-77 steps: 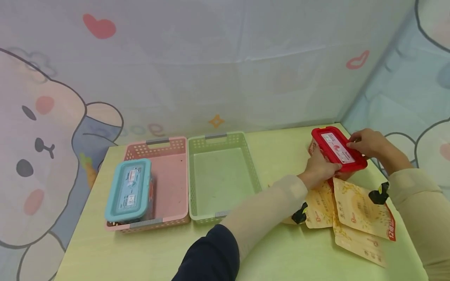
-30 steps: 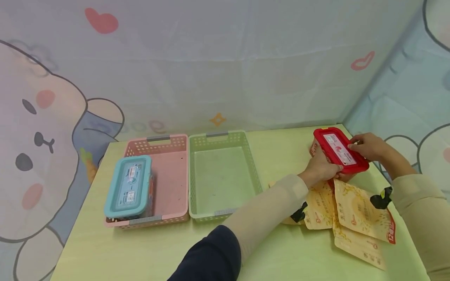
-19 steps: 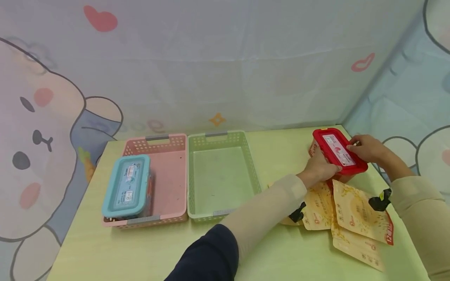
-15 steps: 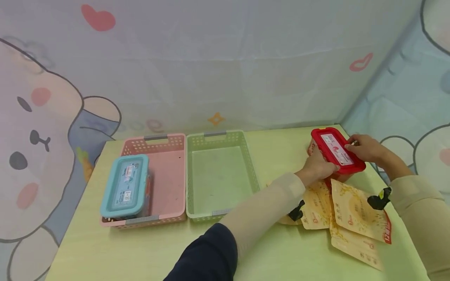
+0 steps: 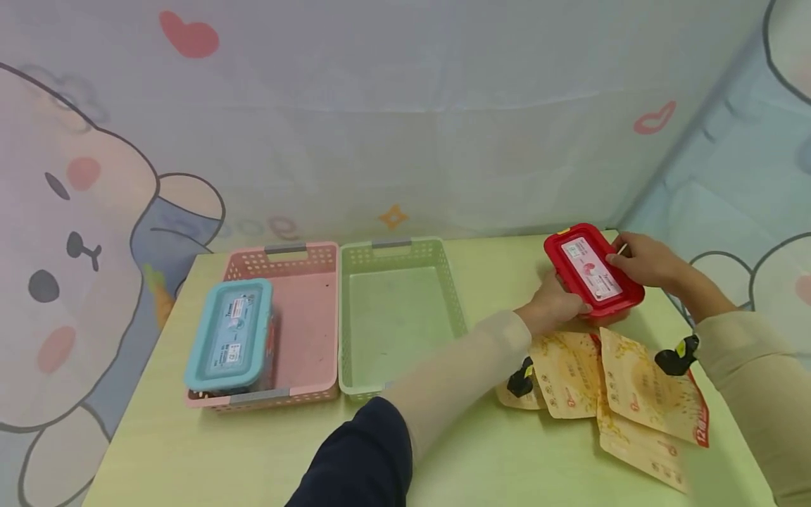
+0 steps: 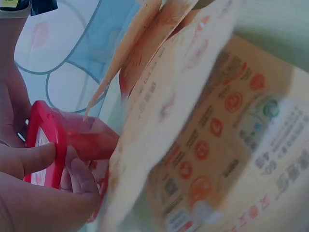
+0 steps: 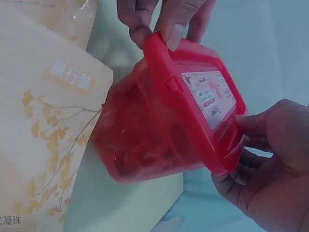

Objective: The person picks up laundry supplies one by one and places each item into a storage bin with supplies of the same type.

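A red lidded storage box point(image 5: 592, 273) with a see-through body is between both hands at the right back of the table. My left hand point(image 5: 552, 304) pinches the near left edge of its lid, thumb on top. On the opposite side, my right hand point(image 5: 648, 262) grips the lid's rim with its thumb on top. The right wrist view has the box's translucent body point(image 7: 145, 140) tilted, its contents a red blur. Several yellow pouches point(image 5: 652, 387) lie just in front of the box; one pouch point(image 6: 169, 101) looms large in the left wrist view.
A pink basket point(image 5: 310, 317) at the left holds a blue-lidded box point(image 5: 229, 334), which leans on the basket's left side. Next to it stands a green basket point(image 5: 399, 310). A printed cloth point(image 5: 431, 127) hangs behind the table.
Both hands have shifted left with the red box, which now stands turned and farther from the table's right edge. The baskets and pouches stay put.
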The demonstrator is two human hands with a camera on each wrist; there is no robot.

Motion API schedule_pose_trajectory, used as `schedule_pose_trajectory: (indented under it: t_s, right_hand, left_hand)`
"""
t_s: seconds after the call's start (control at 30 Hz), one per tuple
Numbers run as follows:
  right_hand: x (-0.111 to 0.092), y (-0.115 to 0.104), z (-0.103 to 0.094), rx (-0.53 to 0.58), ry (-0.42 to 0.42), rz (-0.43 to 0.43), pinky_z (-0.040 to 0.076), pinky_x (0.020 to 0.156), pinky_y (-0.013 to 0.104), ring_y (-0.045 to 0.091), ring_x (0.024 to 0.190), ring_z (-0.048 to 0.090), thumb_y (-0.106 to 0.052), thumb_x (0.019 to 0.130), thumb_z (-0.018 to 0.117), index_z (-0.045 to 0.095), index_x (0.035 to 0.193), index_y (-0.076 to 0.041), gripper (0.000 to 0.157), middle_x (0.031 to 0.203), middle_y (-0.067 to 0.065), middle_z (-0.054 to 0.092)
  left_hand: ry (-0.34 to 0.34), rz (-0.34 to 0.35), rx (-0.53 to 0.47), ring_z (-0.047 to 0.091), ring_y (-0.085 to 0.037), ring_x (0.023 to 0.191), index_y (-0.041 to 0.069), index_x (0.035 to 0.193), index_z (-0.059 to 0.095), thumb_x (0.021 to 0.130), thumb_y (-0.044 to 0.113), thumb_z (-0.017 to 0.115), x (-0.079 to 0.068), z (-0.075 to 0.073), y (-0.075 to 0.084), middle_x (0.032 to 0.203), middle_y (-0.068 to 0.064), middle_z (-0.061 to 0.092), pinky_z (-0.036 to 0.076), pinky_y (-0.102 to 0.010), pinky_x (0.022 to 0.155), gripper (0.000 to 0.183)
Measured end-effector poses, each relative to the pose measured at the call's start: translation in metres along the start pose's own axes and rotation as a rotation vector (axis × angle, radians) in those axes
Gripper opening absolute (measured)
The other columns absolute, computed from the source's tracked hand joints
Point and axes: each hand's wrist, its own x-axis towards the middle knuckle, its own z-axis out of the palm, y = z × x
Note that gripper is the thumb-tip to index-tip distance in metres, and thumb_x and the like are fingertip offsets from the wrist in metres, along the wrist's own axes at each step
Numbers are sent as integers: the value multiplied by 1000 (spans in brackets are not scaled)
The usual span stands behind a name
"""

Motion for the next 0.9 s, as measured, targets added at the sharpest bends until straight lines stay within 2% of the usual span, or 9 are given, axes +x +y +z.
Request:
schedule_pose_trajectory:
  t_s: [0.13, 0.3, 0.43, 0.5, 0.67, 0.9]
  right_hand:
    - [1, -6, -1, -4, 37, -9, 64, 77, 46, 39, 96, 64, -22, 108, 59, 43, 136, 12, 47, 125, 37, 57]
    - [2, -10, -5, -1, 70, -45, 63, 73, 41, 38, 95, 62, -23, 110, 56, 45, 135, 12, 45, 122, 36, 58]
    - [1, -16, -6, 16, 81, -56, 62, 71, 39, 36, 93, 63, -22, 109, 57, 47, 134, 13, 43, 118, 34, 60]
    - [-1, -18, -5, 32, 87, -54, 62, 70, 38, 34, 91, 64, -21, 109, 57, 47, 134, 13, 43, 118, 34, 61]
    - [-4, -26, -7, 68, 94, -66, 61, 70, 36, 35, 93, 65, -23, 110, 56, 47, 139, 14, 48, 122, 35, 60]
    - [-8, -46, -11, 81, 120, -83, 61, 71, 35, 37, 97, 65, -24, 110, 57, 46, 142, 12, 50, 126, 35, 59]
  left_hand:
    - [25, 7, -31, 65, -15, 115, 18, 142, 50, 83, -13, 80, 1, -5, 6, 124, 4, 64, 58, -35, 99, 74]
    - [16, 35, -59, 68, -14, 99, 15, 139, 53, 82, -15, 80, -6, -12, 19, 118, 0, 68, 62, -39, 90, 70]
    - [0, 2, -77, 68, -15, 93, 16, 143, 47, 83, -13, 80, -9, -20, 24, 117, -1, 66, 63, -40, 86, 74]
    - [-5, -25, -83, 68, -16, 94, 15, 147, 43, 84, -11, 81, -13, -24, 27, 117, -2, 65, 62, -42, 88, 78]
    - [-15, -46, -58, 68, -18, 85, 14, 151, 41, 86, -4, 83, -20, -39, 38, 111, -3, 62, 61, -44, 91, 79]
    - [-88, -18, -62, 76, -30, 83, 13, 152, 39, 89, 2, 81, -24, -64, 48, 101, -3, 66, 63, -38, 84, 77]
